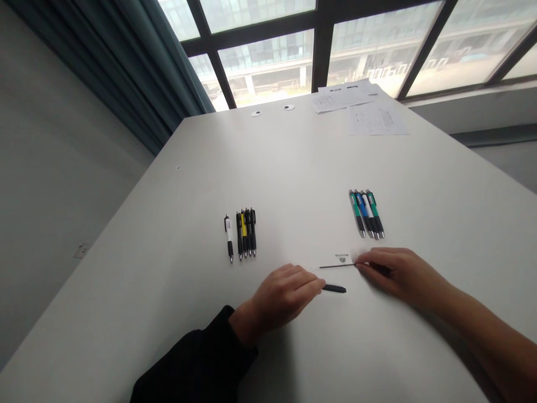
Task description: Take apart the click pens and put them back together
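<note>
My left hand [282, 295], in a black sleeve, rests on the white table [168, 291] and pinches a short black pen piece [334, 289] whose tip sticks out to the right. To its right, my right hand [396, 273] holds the end of a thin dark refill [337, 266] that lies across a white pen barrel [342, 259] with a small logo. The two hands are a short way apart near the table's front.
Several black, yellow and white pens [242, 232] lie in a row at the left. Several green and blue pens [366, 213] lie at the right. Printed sheets of paper [361, 106] sit at the far edge under the window. A curtain [138, 73] hangs at the back left.
</note>
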Motion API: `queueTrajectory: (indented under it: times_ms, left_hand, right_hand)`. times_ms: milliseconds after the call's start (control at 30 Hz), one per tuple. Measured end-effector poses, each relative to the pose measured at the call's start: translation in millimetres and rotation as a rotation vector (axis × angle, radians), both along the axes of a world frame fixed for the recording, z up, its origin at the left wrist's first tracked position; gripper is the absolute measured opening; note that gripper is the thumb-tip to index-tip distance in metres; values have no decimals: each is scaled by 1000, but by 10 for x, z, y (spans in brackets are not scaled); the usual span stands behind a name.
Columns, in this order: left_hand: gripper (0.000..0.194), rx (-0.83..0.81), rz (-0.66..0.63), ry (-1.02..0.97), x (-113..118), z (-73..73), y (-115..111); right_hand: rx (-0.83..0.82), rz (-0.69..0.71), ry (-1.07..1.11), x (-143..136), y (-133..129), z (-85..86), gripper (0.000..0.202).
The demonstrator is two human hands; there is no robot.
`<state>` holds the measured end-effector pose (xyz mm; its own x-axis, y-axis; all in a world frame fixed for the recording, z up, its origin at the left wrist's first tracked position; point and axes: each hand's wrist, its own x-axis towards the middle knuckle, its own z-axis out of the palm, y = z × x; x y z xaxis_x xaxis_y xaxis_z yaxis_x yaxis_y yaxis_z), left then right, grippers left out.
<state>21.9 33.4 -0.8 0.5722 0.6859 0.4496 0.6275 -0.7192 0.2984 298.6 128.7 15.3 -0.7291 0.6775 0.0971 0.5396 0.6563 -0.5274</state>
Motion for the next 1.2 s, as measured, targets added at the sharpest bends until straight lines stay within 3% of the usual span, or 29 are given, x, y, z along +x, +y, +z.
queueTrajectory:
  times_ms: [333,567,933,1100,1200]
  left_hand:
    - [13,-41,0,19,-14,12,-5]
    - [13,-73,-31,-7,61,13,-7]
    - [22,-165,18,-97,-28,4,24]
    - [33,-213,86,16,-149,94,7]
    - [34,-212,72,43,-175,64,6]
  right_hand:
    - [-43,-57,50,-18,-70,68,20]
    - [-180,169,51,-180,-277,127,19]
    - [-111,148,-116,-83,-150,63,19]
    - [-144,158,-141,-62,-152,93,21]
    - [-150,161,-164,-62,-153,96,20]
